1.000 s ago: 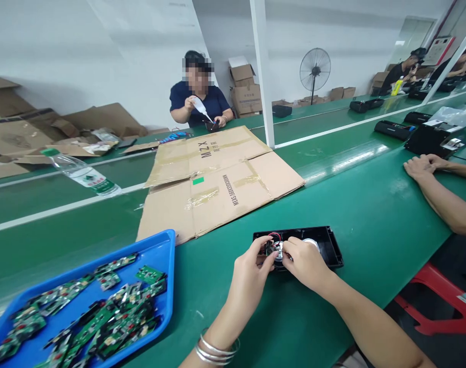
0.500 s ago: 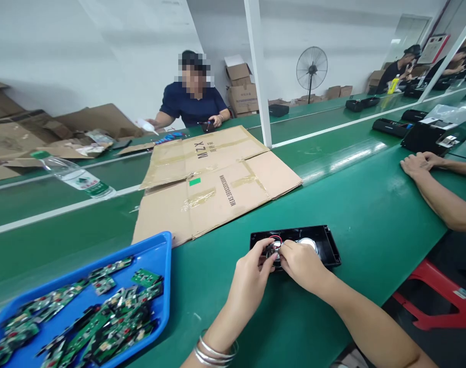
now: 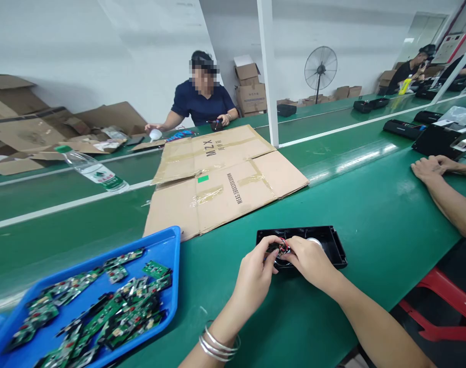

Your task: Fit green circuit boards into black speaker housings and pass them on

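A black plastic speaker housing [image 3: 334, 250] lies on the green bench with its inside facing up. Part of a round speaker [image 3: 317, 244] shows in it beside my right hand. Over the housing's left half, my left hand [image 3: 258, 266] pinches a small dark part with wires, perhaps a connector or little board. My right hand [image 3: 307, 258] is closed on the red and black wires [image 3: 283, 247] right against it. The fingertips of both hands nearly meet, and they hide most of what they hold. Silvery bangles circle my left wrist.
A blue tray [image 3: 174, 276] of green circuit boards [image 3: 129, 312] stands at left. Flattened cardboard [image 3: 217, 189] lies beyond, near a water bottle [image 3: 94, 171]. A co-worker sits across; another person's hands [image 3: 430, 166] rest at right near a black device. A red stool [image 3: 443, 306] stands lower right.
The view has shifted slightly, so things sit further right. My fingers stay over the housing, with more red wire showing between them. The co-worker opposite has lowered the white object.
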Tool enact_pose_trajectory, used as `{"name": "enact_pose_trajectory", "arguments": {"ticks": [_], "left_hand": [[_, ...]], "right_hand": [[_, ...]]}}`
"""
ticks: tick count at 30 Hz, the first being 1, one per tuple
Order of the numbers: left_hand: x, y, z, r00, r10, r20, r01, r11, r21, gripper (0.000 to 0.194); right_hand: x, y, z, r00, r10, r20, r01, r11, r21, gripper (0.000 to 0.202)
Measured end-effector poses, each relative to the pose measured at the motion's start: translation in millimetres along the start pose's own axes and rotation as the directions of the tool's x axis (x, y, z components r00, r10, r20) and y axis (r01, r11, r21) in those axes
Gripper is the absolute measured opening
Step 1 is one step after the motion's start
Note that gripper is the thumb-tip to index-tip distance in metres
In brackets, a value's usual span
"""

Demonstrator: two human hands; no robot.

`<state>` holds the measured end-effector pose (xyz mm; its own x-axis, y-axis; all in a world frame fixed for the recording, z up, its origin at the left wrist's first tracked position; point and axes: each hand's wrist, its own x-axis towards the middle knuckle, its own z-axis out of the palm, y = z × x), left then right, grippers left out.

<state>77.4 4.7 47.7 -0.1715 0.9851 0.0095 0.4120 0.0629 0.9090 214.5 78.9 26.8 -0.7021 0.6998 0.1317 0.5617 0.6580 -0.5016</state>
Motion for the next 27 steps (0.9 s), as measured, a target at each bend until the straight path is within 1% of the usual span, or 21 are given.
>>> {"name": "enact_pose_trajectory", "arguments": {"ticks": [2,5,8,11,12,13,15,17,18,19,20,22,23,24,27], "left_hand": [[-1,0,2.2,1.000,-0.013,-0.024,0.014,0.999,0.035,0.019],[-1,-1,4.1,0.999,-0.022,-0.038,0.023,0.999,0.034,0.018],[-1,0,3.1,0.999,-0.032,-0.032,0.032,0.999,0.001,0.018],[-2,4,-1.0,0.999,-0.048,-0.012,0.047,0.994,-0.103,0.017],[-1,6,-2.8,0.998,-0.061,-0.004,0.059,0.986,-0.153,0.017],[-1,8,-4.6,0.997,-0.077,0.000,0.076,0.976,-0.203,0.018],[0,10,-7.9,0.993,-0.115,-0.007,0.109,0.953,-0.282,0.019],[1,10,-10.0,0.991,-0.134,-0.028,0.117,0.937,-0.328,0.020],[2,10,-10.6,0.990,-0.135,-0.040,0.114,0.934,-0.339,0.020],[2,9,-10.8,0.990,-0.133,-0.047,0.109,0.933,-0.343,0.020],[3,8,-10.7,0.990,-0.132,-0.053,0.106,0.933,-0.344,0.020],[3,5,-9.7,0.989,-0.132,-0.060,0.105,0.937,-0.332,0.020],[3,4,-9.0,0.989,-0.131,-0.063,0.105,0.942,-0.320,0.021],[3,3,-8.3,0.989,-0.128,-0.069,0.102,0.949,-0.299,0.021],[4,-1,-6.6,0.988,-0.105,-0.109,0.080,0.975,-0.207,0.022]], "right_hand": [[0,1,4,0.999,-0.017,-0.036,0.015,0.999,-0.049,0.007],[0,1,10,0.996,-0.037,-0.078,0.029,0.995,-0.099,0.007],[0,1,11,0.995,-0.042,-0.090,0.034,0.995,-0.089,0.009],[-1,1,4,0.995,-0.060,-0.074,0.062,0.998,0.033,0.006],[-1,3,-1,0.995,-0.072,-0.067,0.078,0.992,0.099,0.007],[-2,5,-5,0.994,-0.083,-0.069,0.094,0.981,0.172,0.012],[-4,13,-15,0.988,-0.073,-0.136,0.110,0.950,0.293,0.022],[-4,23,-24,0.966,-0.012,-0.258,0.103,0.934,0.342,0.020],[-4,27,-28,0.956,0.015,-0.292,0.091,0.934,0.346,0.020],[-3,31,-30,0.958,0.028,-0.286,0.076,0.935,0.347,0.020],[-2,34,-32,0.970,0.024,-0.241,0.065,0.934,0.352,0.021],[0,36,-32,0.995,-0.019,-0.101,0.056,0.925,0.377,0.021],[1,35,-31,0.998,-0.041,-0.054,0.059,0.920,0.387,0.021],[2,34,-30,0.998,-0.058,-0.038,0.068,0.917,0.393,0.019],[3,27,-26,0.994,-0.095,-0.059,0.110,0.915,0.389,0.017]]}}
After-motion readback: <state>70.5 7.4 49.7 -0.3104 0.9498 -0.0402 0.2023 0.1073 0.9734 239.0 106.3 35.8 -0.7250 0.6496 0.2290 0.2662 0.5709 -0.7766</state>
